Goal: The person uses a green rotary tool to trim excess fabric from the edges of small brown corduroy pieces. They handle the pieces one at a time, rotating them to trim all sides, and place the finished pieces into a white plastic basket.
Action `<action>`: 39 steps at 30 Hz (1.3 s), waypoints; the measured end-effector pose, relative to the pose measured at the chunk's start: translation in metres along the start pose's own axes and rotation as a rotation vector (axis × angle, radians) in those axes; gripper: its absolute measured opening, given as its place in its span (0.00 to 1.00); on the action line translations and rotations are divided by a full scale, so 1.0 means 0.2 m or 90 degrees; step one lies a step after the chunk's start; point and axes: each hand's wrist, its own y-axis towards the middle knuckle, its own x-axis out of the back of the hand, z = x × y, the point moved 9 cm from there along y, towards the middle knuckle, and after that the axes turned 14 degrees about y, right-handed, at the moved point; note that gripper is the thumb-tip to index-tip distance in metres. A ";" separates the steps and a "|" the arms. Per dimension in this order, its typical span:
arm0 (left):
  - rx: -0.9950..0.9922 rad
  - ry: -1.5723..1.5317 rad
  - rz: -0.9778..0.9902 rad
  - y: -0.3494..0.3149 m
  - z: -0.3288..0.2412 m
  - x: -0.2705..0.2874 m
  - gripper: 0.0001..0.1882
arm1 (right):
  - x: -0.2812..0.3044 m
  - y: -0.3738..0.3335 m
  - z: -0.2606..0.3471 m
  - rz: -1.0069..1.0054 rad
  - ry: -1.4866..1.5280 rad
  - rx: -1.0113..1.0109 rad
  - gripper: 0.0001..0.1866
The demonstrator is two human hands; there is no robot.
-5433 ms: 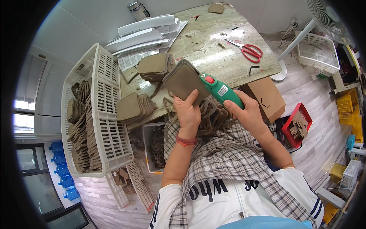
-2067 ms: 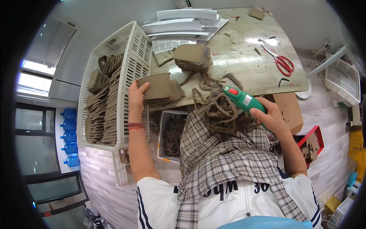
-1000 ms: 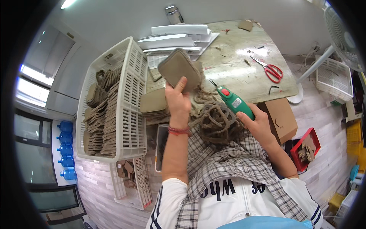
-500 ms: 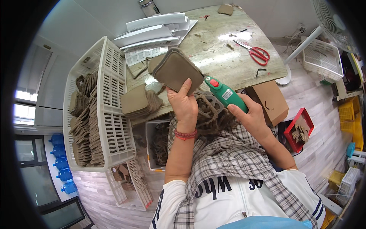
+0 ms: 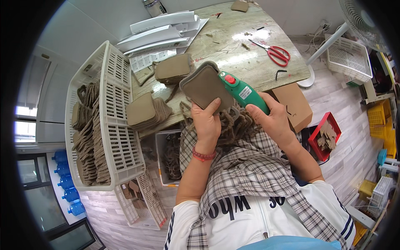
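My left hand [image 5: 207,122] grips a brown square pad [image 5: 205,86], thumb pressed on its near face and fingers behind it, holding it up just above my lap and in front of the near edge of the worktop [image 5: 233,46]. My right hand [image 5: 271,121] is closed around the handle of a green glue gun [image 5: 243,91], whose red-buttoned front end lies against the right edge of the pad. Below the pad, a tangle of brown cord [image 5: 233,121] rests on my lap over a checked cloth [image 5: 246,175]. Left of the pad, on the near corner of the worktop, sits a fanned stack of similar brown pads [image 5: 146,112], and just behind the pad lies another small pile [image 5: 173,68]. Further left of the pad stands a white slatted crate [image 5: 121,137], tilted, with many more brown pieces [image 5: 89,133] packed upright inside. Behind the pad, at the far left of the worktop, lie long white strips [image 5: 162,29]. To the right of the pad and well apart from it, red-handled scissors [image 5: 273,51] lie on the worktop. Right of the pad and lower down, a cardboard box [image 5: 296,106] stands just beside the worktop, and beyond it a red tray [image 5: 323,135] with brown scraps sits on the floor.
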 end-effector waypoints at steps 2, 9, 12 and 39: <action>0.017 0.010 0.021 -0.02 0.00 0.00 0.22 | 0.01 0.01 0.01 0.007 -0.003 0.011 0.23; 0.101 0.143 0.125 0.00 -0.06 0.13 0.24 | 0.12 -0.01 0.00 0.083 -0.035 -0.030 0.22; 0.146 0.213 0.177 0.02 -0.12 0.16 0.28 | 0.16 -0.02 -0.01 0.124 -0.091 -0.063 0.24; 0.308 0.595 0.444 -0.02 -0.13 0.21 0.32 | 0.04 -0.01 -0.06 0.230 -0.063 -0.122 0.22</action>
